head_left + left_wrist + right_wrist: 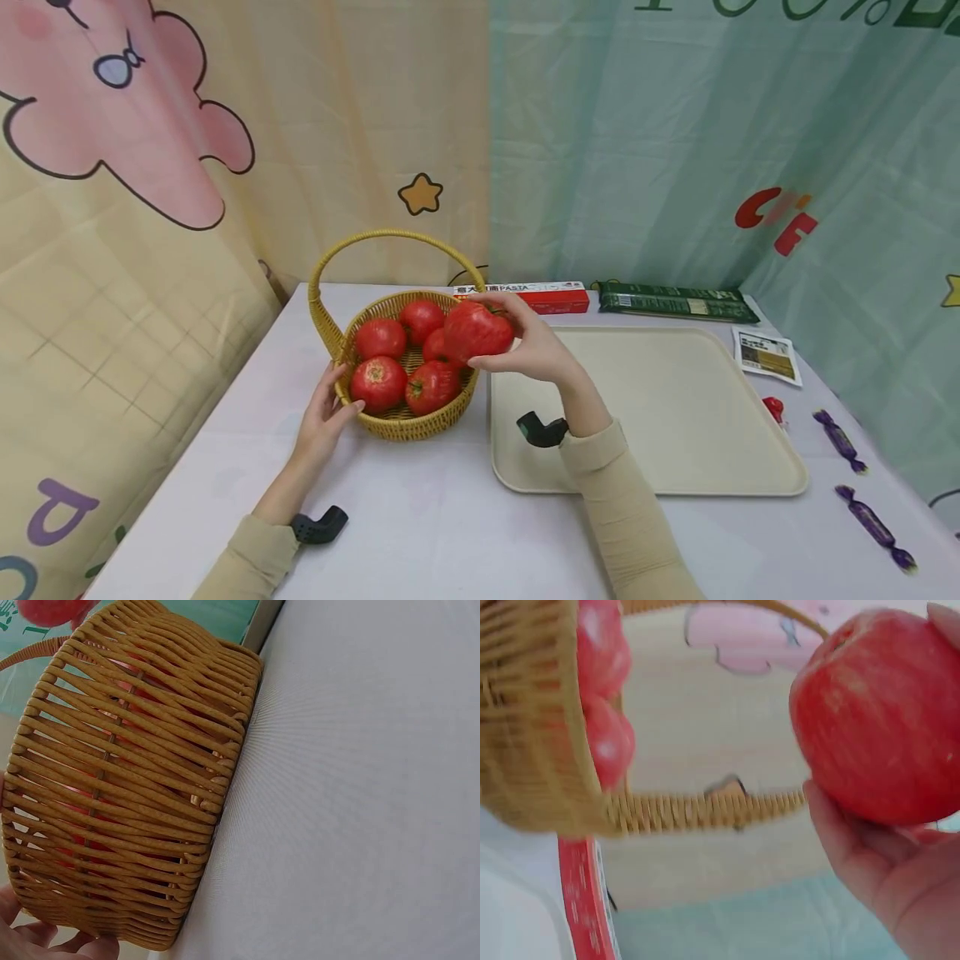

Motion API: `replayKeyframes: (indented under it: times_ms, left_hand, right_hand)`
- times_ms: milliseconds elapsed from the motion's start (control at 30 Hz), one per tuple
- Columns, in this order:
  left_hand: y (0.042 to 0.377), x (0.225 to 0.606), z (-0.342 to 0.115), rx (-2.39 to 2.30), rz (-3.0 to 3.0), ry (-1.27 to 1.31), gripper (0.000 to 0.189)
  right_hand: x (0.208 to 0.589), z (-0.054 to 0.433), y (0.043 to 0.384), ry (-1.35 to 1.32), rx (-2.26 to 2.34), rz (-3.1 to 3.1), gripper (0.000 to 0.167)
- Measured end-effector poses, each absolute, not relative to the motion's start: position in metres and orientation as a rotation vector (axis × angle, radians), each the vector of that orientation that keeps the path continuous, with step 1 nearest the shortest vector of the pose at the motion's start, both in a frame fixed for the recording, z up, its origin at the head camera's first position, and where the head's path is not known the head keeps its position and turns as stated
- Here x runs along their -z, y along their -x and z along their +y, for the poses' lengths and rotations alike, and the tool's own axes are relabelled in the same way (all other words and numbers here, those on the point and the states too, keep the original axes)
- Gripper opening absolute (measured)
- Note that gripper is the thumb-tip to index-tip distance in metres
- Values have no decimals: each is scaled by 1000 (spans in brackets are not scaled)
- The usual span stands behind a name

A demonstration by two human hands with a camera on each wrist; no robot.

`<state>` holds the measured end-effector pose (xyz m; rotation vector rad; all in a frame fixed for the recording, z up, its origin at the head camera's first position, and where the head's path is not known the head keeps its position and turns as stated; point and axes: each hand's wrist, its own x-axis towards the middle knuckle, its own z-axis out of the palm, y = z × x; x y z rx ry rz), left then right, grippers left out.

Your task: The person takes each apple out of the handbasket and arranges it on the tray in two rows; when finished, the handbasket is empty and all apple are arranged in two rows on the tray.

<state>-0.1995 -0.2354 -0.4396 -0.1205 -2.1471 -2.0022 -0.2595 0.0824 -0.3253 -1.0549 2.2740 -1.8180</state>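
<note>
A woven wicker basket [405, 428] with a tall arched handle stands on the table, holding several red apples [378, 384]. My left hand [324, 417] grips its left rim, thumb over the edge and fingers along the outer wall; in the left wrist view the fingertips [90, 946] touch the weave. Above the basket's right side, my right hand [536, 346] holds one large red apple [477, 332] between thumb and fingers. The right wrist view shows this apple [881, 720] up close, apart from the basket [532, 727]. Part of the right rim is hidden behind the hand and apple.
Right of the basket lies a beige tray [645, 400], with my right forearm over its left part. Behind are a red pasta box [562, 300] and a dark green packet [678, 302]. A small sachet [768, 356] and purple-wrapped candies [873, 527] lie along the right edge.
</note>
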Motion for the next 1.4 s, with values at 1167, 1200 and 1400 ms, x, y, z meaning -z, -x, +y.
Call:
replayKeyframes:
  times_ms: [1167, 1200, 1400]
  left_hand:
    - [198, 438, -236, 1996, -2200, 86, 63]
    - [197, 438, -236, 2006, -2194, 86, 63]
    - [197, 438, -237, 1998, -2204, 85, 63]
  right_hand:
    - [406, 148, 323, 226, 1423, 2878, 90]
    - [398, 147, 319, 247, 1427, 2889, 89]
    - [346, 134, 289, 465, 1743, 2804, 77]
